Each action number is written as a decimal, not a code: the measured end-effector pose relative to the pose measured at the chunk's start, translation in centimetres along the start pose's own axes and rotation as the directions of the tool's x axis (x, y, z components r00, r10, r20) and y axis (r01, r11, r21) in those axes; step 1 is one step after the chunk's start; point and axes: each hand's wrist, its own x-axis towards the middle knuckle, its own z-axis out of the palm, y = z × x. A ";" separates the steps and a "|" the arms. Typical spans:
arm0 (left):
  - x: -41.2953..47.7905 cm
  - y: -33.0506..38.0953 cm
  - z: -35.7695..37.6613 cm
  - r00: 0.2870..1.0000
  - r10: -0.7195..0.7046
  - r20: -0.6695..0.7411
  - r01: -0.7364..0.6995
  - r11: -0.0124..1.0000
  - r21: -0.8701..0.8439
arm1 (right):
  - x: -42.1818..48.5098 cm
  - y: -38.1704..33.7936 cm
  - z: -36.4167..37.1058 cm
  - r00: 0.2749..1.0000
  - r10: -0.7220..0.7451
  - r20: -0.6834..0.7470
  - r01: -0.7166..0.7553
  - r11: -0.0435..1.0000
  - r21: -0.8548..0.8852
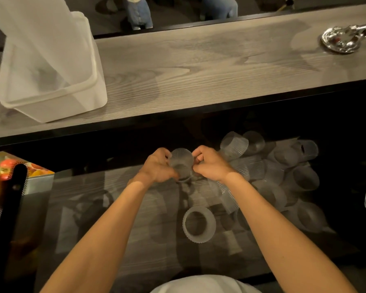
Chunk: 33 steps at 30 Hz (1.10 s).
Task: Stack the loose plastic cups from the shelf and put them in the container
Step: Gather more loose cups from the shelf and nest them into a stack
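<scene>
Right now both hands are meeting over the lower shelf [114, 208]. The left hand [156, 168] is curling its fingers round one side of a ribbed clear cup [181, 162], and the right hand [210, 164] is pinching the opposite side, so the cup is sitting dead centre between them. Just toward six o'clock, a single cup [199, 227] is standing mouth-up on the shelf. Off at three o'clock, a heap of loose cups [283, 168] is lying tumbled sideways. Up at ten o'clock, the translucent container [51, 96] is sitting on the upper counter [199, 70], well apart from the hands. A shiny metal dish [340, 40] is glinting at one o'clock.
</scene>
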 end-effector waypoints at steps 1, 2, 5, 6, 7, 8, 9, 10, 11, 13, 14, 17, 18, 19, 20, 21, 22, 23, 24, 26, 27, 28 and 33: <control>0.0 -0.5 0.2 1.000 0.012 -0.002 -0.012 1.000 0.015 | -0.1 0.1 0.1 1.000 0.006 0.019 -0.006 1.000 -0.001; 0.1 -0.9 0.4 1.000 0.029 -0.008 -0.029 0.999 0.031 | -0.2 0.2 0.2 0.999 0.009 0.039 -0.009 1.000 -0.001; 0.3 -2.2 1.0 0.999 0.040 -0.024 -0.039 0.997 0.063 | -0.7 0.4 0.6 0.997 0.000 0.079 0.002 1.000 -0.027; 0.4 -2.5 1.1 0.999 0.033 -0.016 -0.032 0.998 0.059 | -0.7 0.6 0.8 0.997 -0.007 0.074 0.010 0.999 -0.039; 0.6 -2.7 1.2 1.000 0.028 -0.007 -0.027 0.998 0.055 | -0.7 0.7 0.9 0.998 -0.014 0.060 0.017 0.999 -0.050; 0.7 -2.8 1.2 0.999 0.032 -0.006 -0.032 0.998 0.054 | -0.6 0.9 1.0 0.999 -0.016 0.036 0.018 0.998 -0.061; 0.9 -2.8 1.2 0.999 0.033 -0.011 -0.032 0.998 0.057 | -0.4 1.1 1.1 1.000 -0.020 0.006 0.021 0.997 -0.070; 1.0 -2.8 1.2 0.999 0.035 -0.020 -0.034 0.997 0.063 | -0.2 1.1 1.2 0.999 -0.024 -0.024 0.022 0.997 -0.074; 1.2 -2.7 1.2 0.999 0.034 -0.027 -0.032 0.997 0.074 | -0.1 1.2 1.2 0.999 -0.026 -0.044 0.023 0.996 -0.085; 1.4 -2.5 1.3 0.999 0.025 -0.036 -0.022 0.995 0.100 | -0.1 1.1 1.3 0.998 -0.036 -0.045 0.029 0.988 -0.152; 1.4 -2.4 1.4 0.999 0.017 -0.038 -0.013 0.993 0.114 | -0.2 1.1 1.4 0.998 -0.044 -0.036 0.035 0.976 -0.216; 1.5 -2.0 1.6 1.000 0.004 -0.027 0.003 0.971 0.238 | -0.5 1.1 1.2 0.996 -0.073 -0.043 0.049 0.914 -0.403; 1.7 -1.8 1.5 1.000 0.003 -0.031 0.006 0.961 0.277 | -0.6 1.1 1.0 0.992 -0.092 -0.080 0.052 0.911 -0.409; 1.8 -1.3 1.4 0.999 0.004 -0.044 0.009 0.958 0.288 | -0.7 1.2 0.6 0.985 -0.113 -0.133 0.052 0.919 -0.392; 2.0 -0.8 1.4 0.998 0.019 -0.056 -0.003 0.962 0.274 | -0.8 1.2 0.1 0.974 -0.119 -0.194 0.043 0.933 -0.357; 2.2 -0.1 1.4 0.997 0.046 -0.061 -0.030 0.969 0.245 | -0.9 1.3 -0.5 0.959 -0.108 -0.261 0.024 0.952 -0.306; 2.3 0.8 1.6 0.995 0.084 -0.059 -0.070 0.975 0.212 | -1.0 1.5 -1.2 0.942 -0.081 -0.325 0.000 0.970 -0.242; 2.4 1.8 2.0 0.990 0.129 -0.055 -0.117 0.977 0.179 | -1.2 1.7 -2.0 0.925 -0.037 -0.378 -0.027 0.987 -0.161; 2.4 2.9 2.6 0.984 0.171 -0.051 -0.162 0.976 0.148 | -1.4 1.9 -2.7 0.908 0.022 -0.418 -0.057 0.996 -0.071; 2.4 4.9 4.0 0.975 0.223 -0.018 -0.221 0.973 0.073 | -1.7 2.8 -4.1 0.864 0.136 -0.485 -0.111 0.991 0.080; 2.2 6.0 4.8 0.970 0.243 0.011 -0.243 0.970 0.032 | -1.7 3.3 -4.6 0.836 0.172 -0.521 -0.132 0.985 0.114; 2.1 6.9 5.6 0.969 0.246 0.036 -0.246 0.969 0.000 | -1.8 3.9 -5.1 0.807 0.188 -0.560 -0.150 0.982 0.113; 2.2 10.1 8.5 0.986 0.094 0.138 -0.057 0.966 -0.252 | -2.2 5.6 -6.8 0.821 0.123 -0.558 -0.176 0.983 -0.042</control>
